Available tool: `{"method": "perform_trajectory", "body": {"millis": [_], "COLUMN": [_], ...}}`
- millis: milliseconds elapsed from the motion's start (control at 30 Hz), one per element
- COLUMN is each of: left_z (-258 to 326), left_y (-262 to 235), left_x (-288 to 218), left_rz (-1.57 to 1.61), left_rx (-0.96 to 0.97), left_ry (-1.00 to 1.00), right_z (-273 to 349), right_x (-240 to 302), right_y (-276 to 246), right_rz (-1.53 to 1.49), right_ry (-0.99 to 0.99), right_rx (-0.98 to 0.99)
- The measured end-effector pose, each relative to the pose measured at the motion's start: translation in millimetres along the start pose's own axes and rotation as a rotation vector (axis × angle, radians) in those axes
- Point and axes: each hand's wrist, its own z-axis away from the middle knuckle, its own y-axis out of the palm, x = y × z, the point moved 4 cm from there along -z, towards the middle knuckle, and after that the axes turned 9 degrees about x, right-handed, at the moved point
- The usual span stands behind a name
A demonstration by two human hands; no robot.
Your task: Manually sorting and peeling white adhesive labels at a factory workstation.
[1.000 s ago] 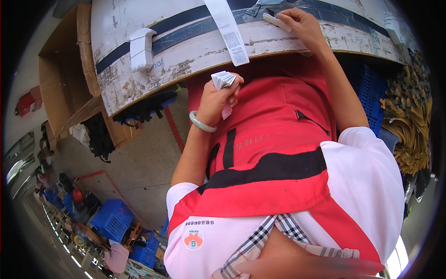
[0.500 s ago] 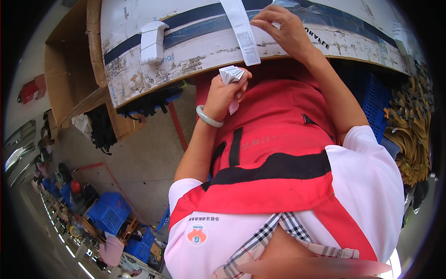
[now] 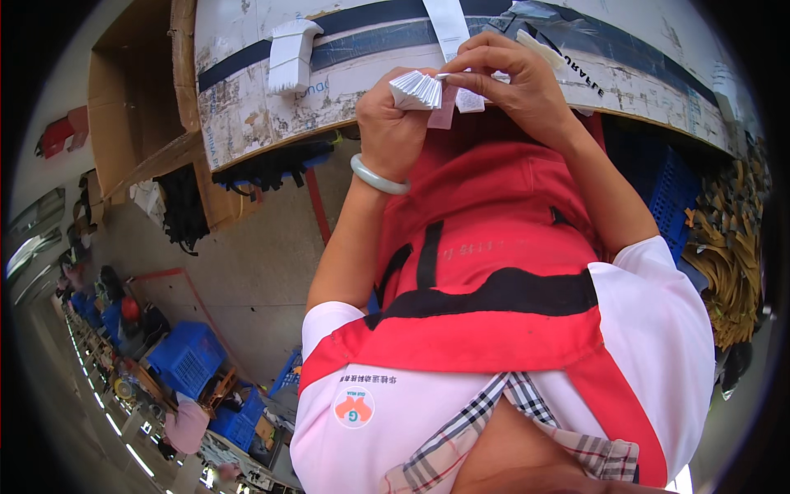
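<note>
**Hands meet over a fanned stack of white slips at a worn workbench**

Scuffed and paint-flecked, a pale workbench (image 3: 247, 107) crossed by a dark band of tape fills the top of the view, with a bare concrete floor (image 3: 247, 272) below it and blue plastic crates (image 3: 185, 358) far down by the lower left rim. At the bench edge the person's left hand (image 3: 395, 123) is closed around a stack of white paper slips (image 3: 418, 89), whose edges fan out above the curled fingers. Just beside that grip, to its right, the right hand (image 3: 518, 86) pinches thumb and forefinger together on the top edge of the fan, fingertips touching the paper. A pale jade-coloured bangle (image 3: 378, 177) circles the left wrist directly below the grip. Behind the pinch, a long white paper strip (image 3: 448, 25) hangs down the face of the bench and passes behind the hands; whether it touches the stack cannot be told. Up and to the left of the grip, well apart from it, a second bundle of white slips (image 3: 290, 53) lies on the bench top. Below the hands, a red apron (image 3: 494, 247) with black trim covers the person's front over a white short-sleeved shirt. Right of the grip, past the right forearm, a blue crate (image 3: 666, 189) sits under the bench beside heaps of tan strips (image 3: 732, 247).
</note>
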Motion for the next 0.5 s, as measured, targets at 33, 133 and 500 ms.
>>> {"method": "perform_trajectory", "body": {"millis": [33,133,500], "left_z": [0.8,5.7,17.3], "left_y": [0.9,1.9,1.6], "left_x": [-0.3,2.8,11.9], "left_rz": [0.092,0.197,0.377], "left_rx": [-0.01,-0.023,-0.039], "left_ry": [-0.063,-0.187,-0.181], "right_z": [-0.3,0.6,6.6], "right_x": [2.0,1.7,-3.0], "right_y": [-1.6,-3.9,4.9], "right_rz": [0.021,-0.001,-0.103], "right_ry": [0.003,0.059,0.079], "right_rx": [0.004,0.053,0.078]}}
